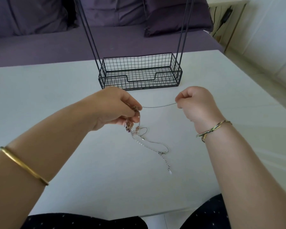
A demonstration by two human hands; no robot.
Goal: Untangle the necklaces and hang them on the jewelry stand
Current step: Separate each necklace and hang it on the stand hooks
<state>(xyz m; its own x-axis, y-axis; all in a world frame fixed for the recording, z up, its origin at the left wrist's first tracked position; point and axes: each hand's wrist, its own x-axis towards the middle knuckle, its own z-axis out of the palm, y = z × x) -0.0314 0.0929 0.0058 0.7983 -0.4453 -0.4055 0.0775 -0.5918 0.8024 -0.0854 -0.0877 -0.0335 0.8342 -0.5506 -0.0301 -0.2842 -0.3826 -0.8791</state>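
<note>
A tangle of thin necklaces (135,129), silver and rose-gold with a dark bead, hangs from my left hand (116,108), whose fingertips pinch it just above the white table (56,96). One silver chain (158,106) runs taut to my right hand (196,103), which pinches its other end in a fist. A loose silver chain with a clasp and extender (162,153) trails on the table below. The black wire jewelry stand (139,71) sits behind the hands; its basket base holds nothing and its uprights rise out of view.
A purple sofa with cushions (177,19) lies beyond the table's far edge. A light cabinet with cables (226,15) stands at the back right. My dark dotted lap (82,220) is at the table's near edge.
</note>
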